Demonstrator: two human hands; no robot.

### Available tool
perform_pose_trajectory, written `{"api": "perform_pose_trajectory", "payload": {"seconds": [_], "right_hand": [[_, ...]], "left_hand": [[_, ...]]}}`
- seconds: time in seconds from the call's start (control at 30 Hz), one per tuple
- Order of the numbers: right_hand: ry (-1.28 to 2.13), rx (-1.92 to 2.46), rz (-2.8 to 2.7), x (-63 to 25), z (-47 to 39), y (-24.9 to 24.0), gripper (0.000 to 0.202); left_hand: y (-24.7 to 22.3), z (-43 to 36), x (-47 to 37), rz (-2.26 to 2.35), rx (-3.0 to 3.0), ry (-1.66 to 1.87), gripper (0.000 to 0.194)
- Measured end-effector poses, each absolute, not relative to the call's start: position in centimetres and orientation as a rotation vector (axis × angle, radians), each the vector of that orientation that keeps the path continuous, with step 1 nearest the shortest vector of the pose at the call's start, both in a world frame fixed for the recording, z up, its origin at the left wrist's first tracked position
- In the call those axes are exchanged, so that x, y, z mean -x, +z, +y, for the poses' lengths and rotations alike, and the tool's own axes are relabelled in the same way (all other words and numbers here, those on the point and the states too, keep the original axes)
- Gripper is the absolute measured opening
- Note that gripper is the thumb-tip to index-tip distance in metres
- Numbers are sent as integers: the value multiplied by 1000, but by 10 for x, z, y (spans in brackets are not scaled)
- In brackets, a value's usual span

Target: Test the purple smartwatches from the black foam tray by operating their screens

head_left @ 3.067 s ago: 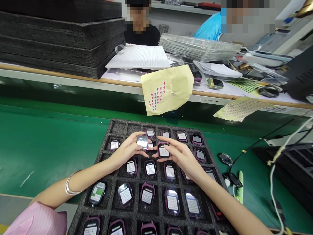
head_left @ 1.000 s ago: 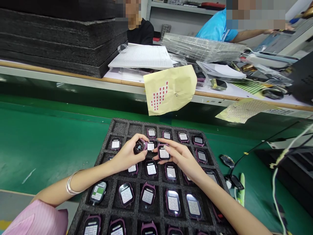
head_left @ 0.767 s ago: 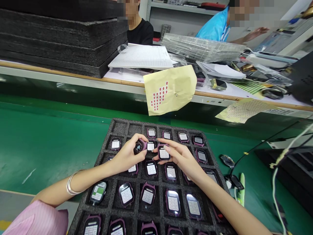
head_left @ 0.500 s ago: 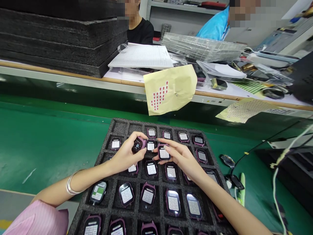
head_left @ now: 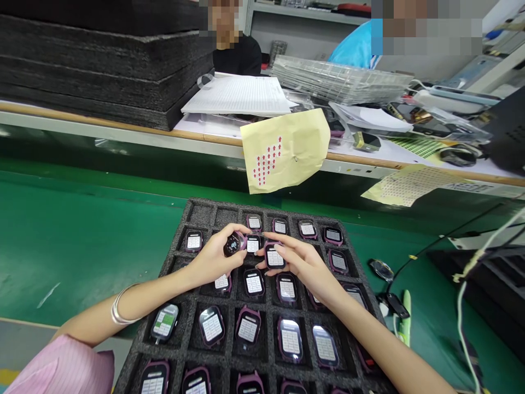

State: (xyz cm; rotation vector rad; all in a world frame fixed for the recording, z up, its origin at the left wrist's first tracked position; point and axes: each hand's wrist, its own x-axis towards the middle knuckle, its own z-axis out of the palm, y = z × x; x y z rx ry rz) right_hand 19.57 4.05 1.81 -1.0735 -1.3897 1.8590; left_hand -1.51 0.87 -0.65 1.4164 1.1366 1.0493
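Observation:
A black foam tray (head_left: 177,257) with square pockets lies on the green belt and holds several purple watch bodies with lit screens. My left hand (head_left: 211,260) holds one purple watch body (head_left: 233,244) above the tray's second row, its dark back turned toward me. My right hand (head_left: 301,262) grips another watch body (head_left: 274,256) with its lit screen facing up, just to the right of the first. A silver bangle (head_left: 117,309) sits on my left wrist.
A yellow paper with red arrow stickers (head_left: 285,150) hangs from the bench edge behind the tray. A stack of black foam sheets (head_left: 102,60) stands at the back left. Cables and a green pen (head_left: 404,317) lie right of the tray. Two other people sit behind the bench.
Since three seconds ago my left hand has turned its watch body over, from shiny face up to dark back up. Over the last second both hands have barely moved.

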Motion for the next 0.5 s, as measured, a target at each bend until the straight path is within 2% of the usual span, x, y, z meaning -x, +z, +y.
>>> {"api": "perform_pose_trajectory", "payload": {"seconds": [0.13, 0.5], "right_hand": [[1864, 1077, -1387, -195, 41, 18, 41], [1858, 1079, -1394, -195, 40, 16, 40]], "left_hand": [[-5, 11, 17, 1193, -1595, 1084, 30], [-7, 13, 18, 1168, -1592, 1061, 33]]}}
